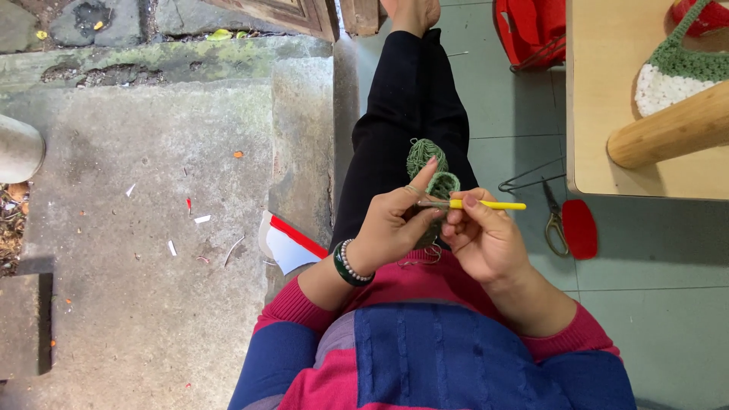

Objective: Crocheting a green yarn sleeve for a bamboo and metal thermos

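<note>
Head view: right hand (486,239) pinches the yellow crochet hook (486,204), long axis horizontal, tip pointing left into the green crochet piece (440,184) gripped by the closed left hand (391,228).

Centre frame: right hand (486,239) grips yellow crochet hook (486,204); left hand (391,224) pinches green crochet piece (440,184) over the lap; scissors (553,220) lie at right.
</note>
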